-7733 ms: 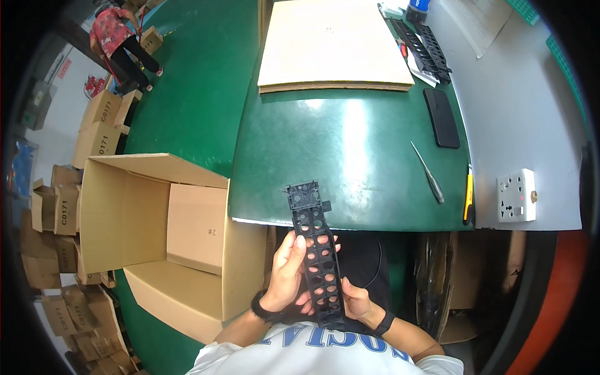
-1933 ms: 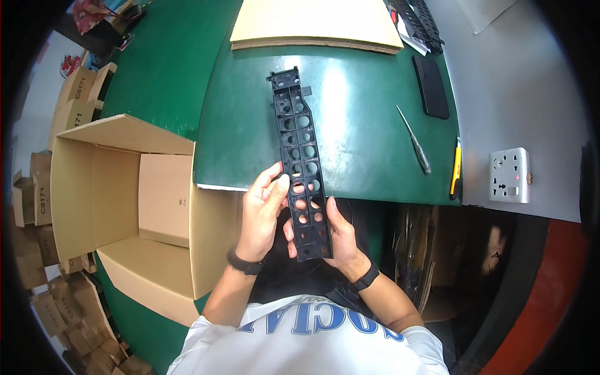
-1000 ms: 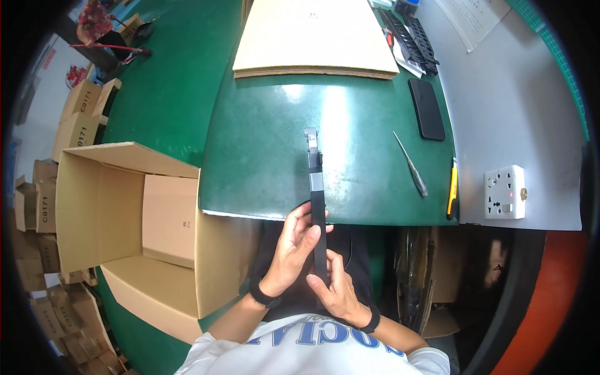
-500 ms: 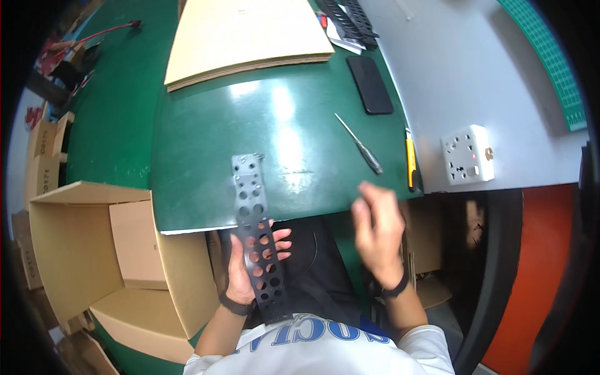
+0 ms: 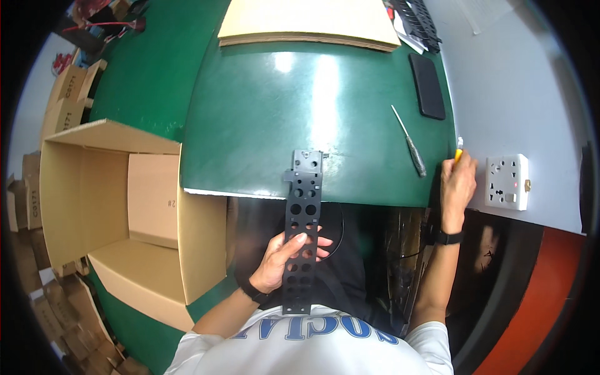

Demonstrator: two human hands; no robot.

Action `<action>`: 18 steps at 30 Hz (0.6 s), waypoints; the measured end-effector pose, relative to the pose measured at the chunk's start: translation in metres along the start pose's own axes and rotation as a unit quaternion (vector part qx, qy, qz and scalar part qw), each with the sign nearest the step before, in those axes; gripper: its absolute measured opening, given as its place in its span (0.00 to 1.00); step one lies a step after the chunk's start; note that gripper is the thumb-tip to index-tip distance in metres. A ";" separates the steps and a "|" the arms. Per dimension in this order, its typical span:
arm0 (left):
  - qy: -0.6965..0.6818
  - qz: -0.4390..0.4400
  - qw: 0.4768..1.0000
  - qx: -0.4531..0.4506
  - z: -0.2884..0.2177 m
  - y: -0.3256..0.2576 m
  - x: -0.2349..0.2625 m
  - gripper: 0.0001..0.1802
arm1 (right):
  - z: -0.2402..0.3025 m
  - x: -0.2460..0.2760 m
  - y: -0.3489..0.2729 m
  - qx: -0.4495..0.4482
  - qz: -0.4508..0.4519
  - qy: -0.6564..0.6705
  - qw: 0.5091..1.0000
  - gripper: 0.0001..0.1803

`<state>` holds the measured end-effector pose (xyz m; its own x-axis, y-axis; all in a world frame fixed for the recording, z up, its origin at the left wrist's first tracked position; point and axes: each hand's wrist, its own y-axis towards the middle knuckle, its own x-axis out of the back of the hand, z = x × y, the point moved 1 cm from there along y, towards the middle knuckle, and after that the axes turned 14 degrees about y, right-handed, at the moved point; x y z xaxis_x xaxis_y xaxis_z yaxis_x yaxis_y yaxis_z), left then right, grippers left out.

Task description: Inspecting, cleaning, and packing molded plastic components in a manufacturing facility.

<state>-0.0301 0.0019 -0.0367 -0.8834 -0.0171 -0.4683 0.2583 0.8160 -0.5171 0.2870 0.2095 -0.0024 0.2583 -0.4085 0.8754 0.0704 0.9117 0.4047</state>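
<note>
My left hand (image 5: 284, 256) grips a long black plastic strip with round holes (image 5: 301, 219) around its lower half, held upright in front of my chest with its top end over the near edge of the green table (image 5: 262, 112). My right hand (image 5: 457, 181) is stretched out to the table's right edge, fingers closed around a yellow-handled tool (image 5: 458, 151) lying there. A screwdriver (image 5: 409, 140) lies just left of that hand.
An open empty cardboard box (image 5: 119, 206) stands at my left. A stack of cardboard sheets (image 5: 309, 22) lies at the table's far side, a black phone (image 5: 427, 84) to its right. A white socket block (image 5: 507, 182) sits on the grey bench at right.
My right hand has let go of the black strip and reached right to the yellow-handled tool. The left hand alone now holds the strip, turned flat toward me.
</note>
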 end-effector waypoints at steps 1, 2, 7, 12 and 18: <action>0.002 0.004 1.000 0.003 0.001 -0.001 0.000 0.29 | -0.008 -0.001 -0.004 0.047 -0.016 0.023 0.998 0.22; 0.004 0.009 1.000 0.007 0.002 -0.002 0.000 0.29 | -0.005 0.001 -0.010 0.052 -0.010 0.027 0.998 0.22; 0.009 0.000 1.000 -0.002 0.000 -0.002 -0.003 0.29 | 0.070 0.048 -0.041 -0.186 0.123 0.401 0.888 0.22; -0.008 0.025 1.000 -0.005 0.004 -0.003 0.000 0.26 | 0.127 0.050 -0.068 0.129 0.231 0.408 0.874 0.20; -0.048 0.020 0.999 0.007 0.003 -0.005 -0.003 0.25 | 0.167 0.047 -0.087 0.228 0.339 0.260 0.875 0.30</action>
<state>-0.0279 -0.0035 -0.0350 -0.8311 -0.0408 -0.5546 0.2978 0.8095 -0.5059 0.1317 0.1036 0.0477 0.5032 0.4021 0.7649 -0.6301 0.7765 0.0063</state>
